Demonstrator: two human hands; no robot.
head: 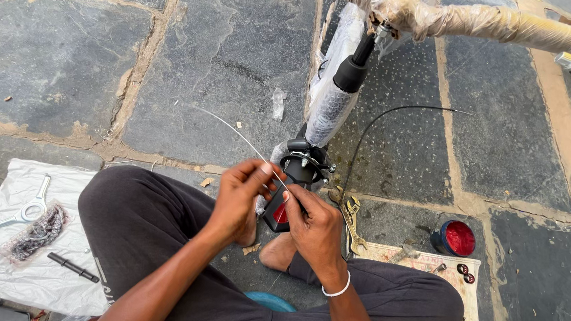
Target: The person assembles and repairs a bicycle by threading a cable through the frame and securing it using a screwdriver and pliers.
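Fingers pinching wire, tub of red grease

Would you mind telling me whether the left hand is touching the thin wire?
Touching: the head view shows the left hand pinching the thin wire between its fingertips.

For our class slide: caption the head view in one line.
Both hands, left hand and right hand, thread a thin cable into a black-and-red shifter.

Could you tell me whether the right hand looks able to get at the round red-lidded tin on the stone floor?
Probably yes: the right hand is pinching a thin wire, but the red-lidded tin lies uncovered to its right.
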